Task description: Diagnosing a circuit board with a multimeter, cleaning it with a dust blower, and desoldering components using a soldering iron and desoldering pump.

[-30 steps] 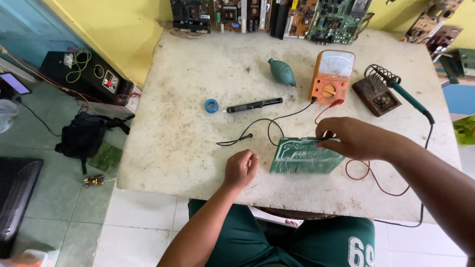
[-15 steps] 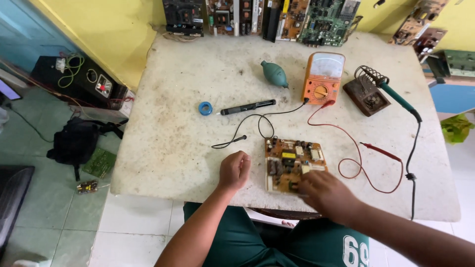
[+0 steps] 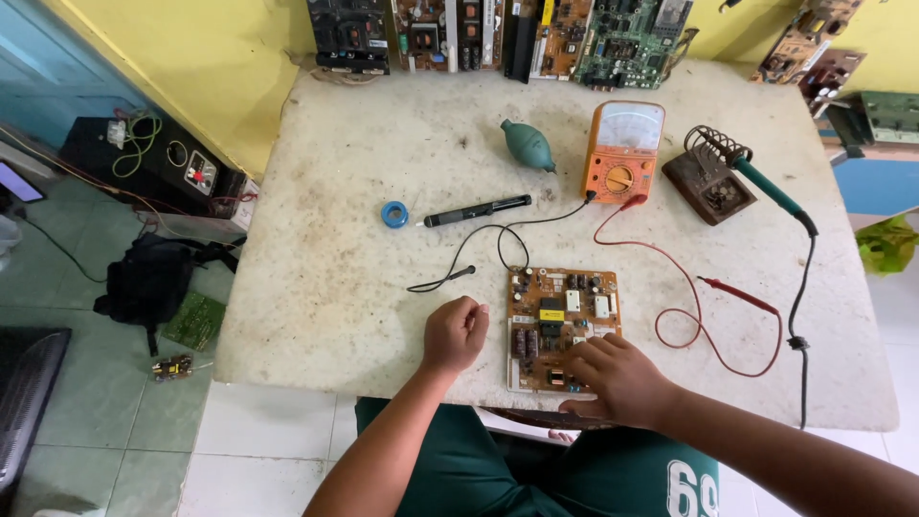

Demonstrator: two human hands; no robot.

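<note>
Both hands by circuit board, seemingly touching

Bare forearms; green clothing with white numerals

Right hand covers lower right corner of circuit board; parts beneath hidden. Left hand curled, palm side unseen. Row of boards at table's back cut by top edge. Dark object bottom left cropped, unidentifiable. Meter dial markings too small.
</note>
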